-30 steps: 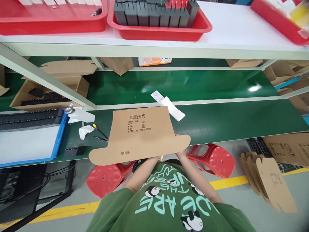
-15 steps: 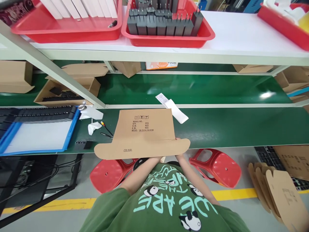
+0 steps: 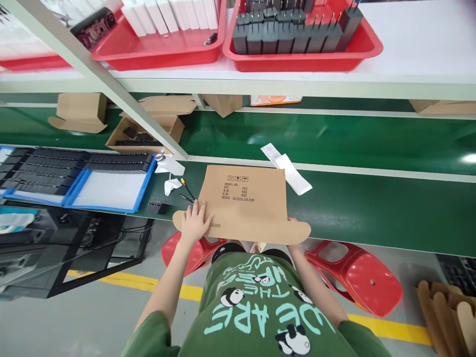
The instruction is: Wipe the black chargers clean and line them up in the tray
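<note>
A flattened brown cardboard box (image 3: pixel 245 213) with printed text lies at the front edge of the green bench, its rounded flaps sticking out on both sides. My left hand (image 3: pixel 195 222) rests on top of its left flap, fingers spread. My right hand (image 3: pixel 292 219) is mostly hidden under the right flap; a bit of it shows at the notch above the flap, gripping the cardboard there. Beyond the box's upper right corner lies a white paper strip with a printed label (image 3: pixel 292 171). A short cable with a red and yellow plug (image 3: pixel 188 188) lies beside its left edge.
Red trays (image 3: pixel 297 62) of black adapters and white pieces stand on the shelf above. Blue-edged trays (image 3: pixel 107 191) with black units are at left. An open carton (image 3: pixel 169 128) sits behind the post. Red stools (image 3: pixel 366 277) stand below, folded cardboard (image 3: pixel 442 317) at lower right.
My left hand has come out from beneath the cardboard and now lies on its left flap. The right hand stays at the right flap. The view has shifted left.
</note>
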The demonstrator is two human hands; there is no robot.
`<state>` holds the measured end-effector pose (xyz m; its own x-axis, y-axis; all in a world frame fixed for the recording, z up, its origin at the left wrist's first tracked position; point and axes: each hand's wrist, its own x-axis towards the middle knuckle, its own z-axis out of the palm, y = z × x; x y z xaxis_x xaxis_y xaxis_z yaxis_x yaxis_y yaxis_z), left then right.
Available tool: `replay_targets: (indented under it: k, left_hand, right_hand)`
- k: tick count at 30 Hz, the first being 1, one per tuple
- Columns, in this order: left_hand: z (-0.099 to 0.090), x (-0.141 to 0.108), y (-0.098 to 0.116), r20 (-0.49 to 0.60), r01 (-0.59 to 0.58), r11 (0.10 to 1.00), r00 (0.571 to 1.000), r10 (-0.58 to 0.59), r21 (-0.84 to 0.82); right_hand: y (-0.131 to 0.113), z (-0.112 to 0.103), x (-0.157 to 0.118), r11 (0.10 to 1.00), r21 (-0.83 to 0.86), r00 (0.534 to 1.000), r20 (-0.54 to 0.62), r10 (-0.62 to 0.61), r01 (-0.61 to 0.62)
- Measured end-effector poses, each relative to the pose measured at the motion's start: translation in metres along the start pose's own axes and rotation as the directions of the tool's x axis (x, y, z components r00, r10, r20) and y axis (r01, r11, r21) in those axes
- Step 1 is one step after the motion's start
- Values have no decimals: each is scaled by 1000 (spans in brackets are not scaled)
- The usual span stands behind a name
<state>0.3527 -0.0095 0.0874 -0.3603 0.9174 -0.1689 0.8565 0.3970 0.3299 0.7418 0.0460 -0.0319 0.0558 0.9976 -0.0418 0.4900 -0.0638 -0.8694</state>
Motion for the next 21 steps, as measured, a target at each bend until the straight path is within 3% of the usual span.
replay_targets:
  k: [5, 7, 11, 15, 18, 21]
  left_hand:
    - [26, 0, -11, -25, -22, 994, 999, 25, 104]
    - [35, -4, -17, -19, -46, 993, 999, 48, 106]
    - [58, -9, -29, -12, -79, 994, 997, 80, 77]
    - [79, -11, -33, -65, -86, 996, 994, 87, 14]
    - [86, -10, -36, -90, -92, 993, 992, 86, -69]
    - [83, -12, -45, -100, -73, 984, 993, 57, -164]
  right_hand:
    - [-10, -56, 0, 983, -184, 983, -180, -27, -7]
    - [-22, -59, 5, 963, -268, 984, -160, -80, 35]
    - [-48, -14, 11, 897, -389, 978, 87, -190, 209]
    - [-51, 30, 6, 833, -499, 970, 153, -188, 240]
    - [-41, 38, 4, 809, -540, 972, 155, -177, 233]
    - [-31, 32, 3, 821, -539, 982, 113, -151, 188]
